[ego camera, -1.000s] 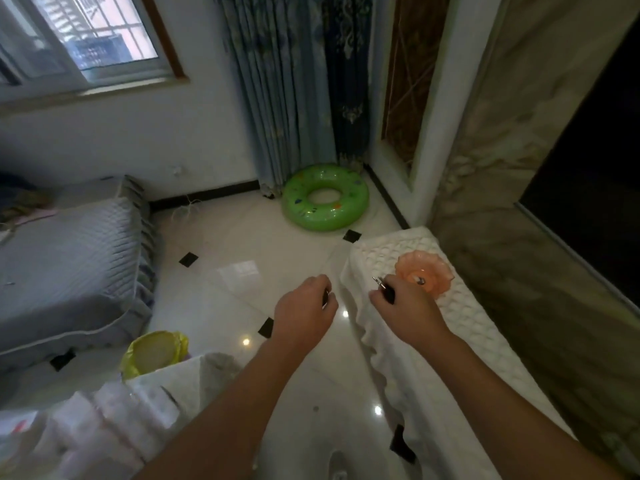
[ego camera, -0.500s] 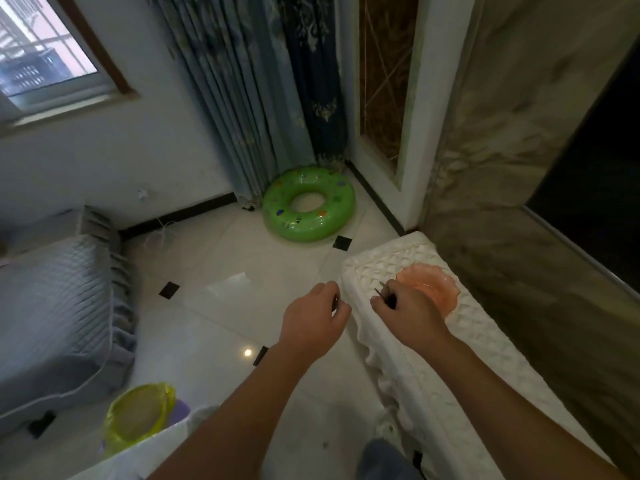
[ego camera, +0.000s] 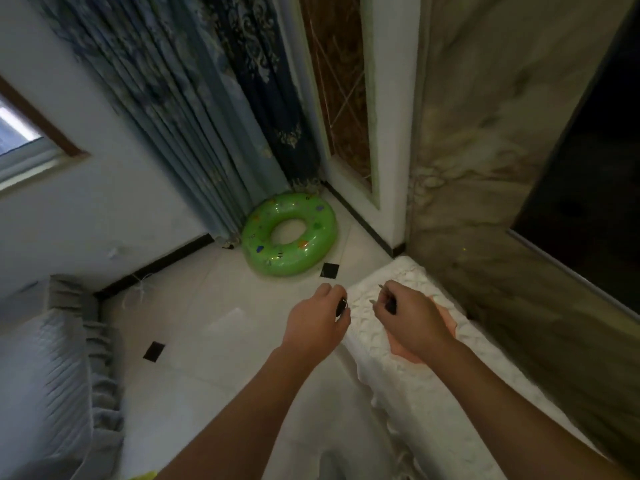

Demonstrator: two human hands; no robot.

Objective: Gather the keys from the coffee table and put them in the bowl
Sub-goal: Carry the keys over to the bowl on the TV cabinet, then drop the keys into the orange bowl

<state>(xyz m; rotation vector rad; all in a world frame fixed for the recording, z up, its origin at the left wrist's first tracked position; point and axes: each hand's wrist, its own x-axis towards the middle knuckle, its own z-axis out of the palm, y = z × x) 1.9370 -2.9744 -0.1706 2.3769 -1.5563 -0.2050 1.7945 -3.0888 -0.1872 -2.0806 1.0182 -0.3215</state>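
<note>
My right hand [ego camera: 412,317] is closed on a dark-headed key [ego camera: 390,303] whose metal tip sticks out toward the left. It hovers over the orange scalloped bowl [ego camera: 450,322], which it mostly hides; the bowl rests on a white textured cloth [ego camera: 408,379] over a low surface by the wall. My left hand [ego camera: 317,323] is closed on a small dark key fob [ego camera: 342,308], held over the floor just left of the cloth's edge.
A green inflatable swim ring [ego camera: 289,233] lies on the white tiled floor in the corner below blue curtains [ego camera: 194,98]. A grey quilted sofa [ego camera: 45,368] fills the left side. A marble wall [ego camera: 485,168] runs along the right.
The view has moved closer and turned right. My right hand has moved over the bowl and now covers most of it. Both hands still hold their keys.
</note>
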